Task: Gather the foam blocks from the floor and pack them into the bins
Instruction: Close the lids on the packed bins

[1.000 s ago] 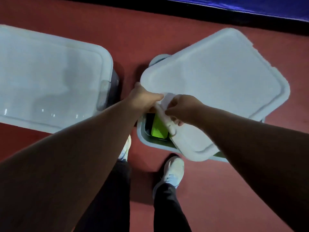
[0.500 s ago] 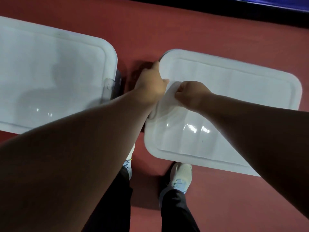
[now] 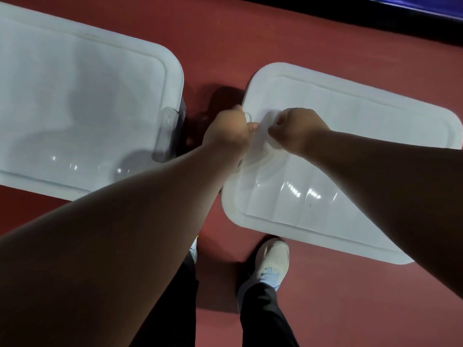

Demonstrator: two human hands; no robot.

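At the lid [image 3: 355, 151] edge: left hand [image 3: 230, 132] curled over it; right hand [image 3: 298, 128] pinching it.

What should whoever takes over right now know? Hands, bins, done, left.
Hands: the left hand has its fingers curled round the short edge of the right bin lid, on the side facing the other bin. The right hand sits curled on top of that lid beside it; its grip is unclear.
Things: the left bin lid is on, with a clear clip at its end.
Done: both bins are lidded, and no foam blocks show on the red floor.
Left: probably latching the right lid and checking the floor out of view.
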